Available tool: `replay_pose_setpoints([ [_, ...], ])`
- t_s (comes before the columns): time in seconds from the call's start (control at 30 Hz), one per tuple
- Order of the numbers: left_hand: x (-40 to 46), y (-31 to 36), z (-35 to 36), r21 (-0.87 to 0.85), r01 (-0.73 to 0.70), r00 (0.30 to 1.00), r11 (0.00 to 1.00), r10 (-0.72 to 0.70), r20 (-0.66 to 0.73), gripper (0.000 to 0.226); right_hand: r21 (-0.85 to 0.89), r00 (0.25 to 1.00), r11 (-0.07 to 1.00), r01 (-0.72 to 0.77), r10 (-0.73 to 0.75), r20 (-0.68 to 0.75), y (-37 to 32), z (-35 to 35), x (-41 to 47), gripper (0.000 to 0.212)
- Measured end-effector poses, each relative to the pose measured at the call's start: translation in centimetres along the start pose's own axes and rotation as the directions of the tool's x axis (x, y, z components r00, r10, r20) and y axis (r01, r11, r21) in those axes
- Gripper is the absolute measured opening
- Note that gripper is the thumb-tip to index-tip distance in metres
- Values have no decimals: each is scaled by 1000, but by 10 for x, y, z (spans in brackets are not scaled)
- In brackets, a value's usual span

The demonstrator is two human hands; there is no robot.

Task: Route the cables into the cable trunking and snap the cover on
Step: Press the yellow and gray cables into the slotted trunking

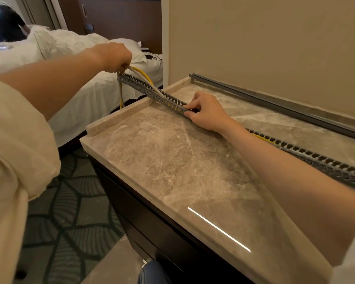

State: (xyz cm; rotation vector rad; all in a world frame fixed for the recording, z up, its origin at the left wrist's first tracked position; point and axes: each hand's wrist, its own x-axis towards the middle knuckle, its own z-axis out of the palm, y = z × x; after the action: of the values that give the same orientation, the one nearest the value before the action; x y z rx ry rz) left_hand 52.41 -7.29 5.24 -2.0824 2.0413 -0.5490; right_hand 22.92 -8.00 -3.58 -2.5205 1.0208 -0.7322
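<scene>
left hand (114, 57) grips the cables (140, 75) above the slotted trunking (152, 93); right hand (206, 112) pinches its wall, looks like, on the marble surface (172, 160).

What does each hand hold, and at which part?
The left hand grips the cables just above the trunking's far end. The right hand pinches the trunking at its slotted wall.

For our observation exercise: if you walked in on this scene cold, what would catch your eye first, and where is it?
The long grey slotted trunking running diagonally across the marble counter, its far end jutting past the edge. Yellow and grey cables rise from that end into the left hand, while the right hand pinches the trunking mid-counter. A grey cover strip lies along the wall.
</scene>
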Motion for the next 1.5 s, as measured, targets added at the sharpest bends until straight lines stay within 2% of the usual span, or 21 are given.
replay_pose_setpoints([
  [0.17, -3, 8, 1, -73, -5, 997, 997, 0, -76, 16, 25, 1000, 1000, -4, 4, -7, 2, 1, 1, 23],
  [0.3, -7, 28, 2, -42, -52, 999, 998, 52, -14, 17, 19, 1000, 1000, 3, -4, 10, 2, 2, 0, 24],
  [0.47, -14, 42, 0, -40, -76, 997, 996, 77, 26, 32, 64, 1000, 998, 6, -7, 30, -1, 1, -3, 24],
  [0.57, -16, 43, -4, -6, -125, 991, 992, 126, 53, 21, 35, 999, 999, 22, -23, 47, 0, 1, -3, 28],
  [0.77, -16, 47, -3, 37, -124, 987, 992, 127, -101, 12, -16, 998, 1000, 17, -16, 57, 3, 2, 0, 31],
  [0.87, -11, 50, -1, -66, -88, 984, 994, 77, -158, 12, -16, 997, 1000, 14, -13, 70, 3, 2, 0, 30],
  [1.0, -9, 46, 1, -237, -61, 986, 970, 21, -165, 12, 1, 997, 1000, 14, -14, 82, 2, 2, 1, 31],
  [1.2, -17, 38, 5, -341, -33, 994, 939, -5, -108, 20, 18, 997, 1000, 21, -22, 79, 4, 2, 2, 31],
  [1.3, -20, 38, 3, -400, -13, 998, 917, -13, -61, 23, 14, 996, 999, 32, -33, 78, 4, 3, 0, 38],
  [1.4, -17, 37, 1, -531, 45, 995, 846, -85, -53, 20, 15, 996, 999, 47, -48, 78, 5, 3, 0, 43],
  [1.5, -15, 31, 1, -678, 95, 955, 729, -258, -145, 17, 42, 996, 998, 38, -42, 74, 6, 2, 1, 40],
])
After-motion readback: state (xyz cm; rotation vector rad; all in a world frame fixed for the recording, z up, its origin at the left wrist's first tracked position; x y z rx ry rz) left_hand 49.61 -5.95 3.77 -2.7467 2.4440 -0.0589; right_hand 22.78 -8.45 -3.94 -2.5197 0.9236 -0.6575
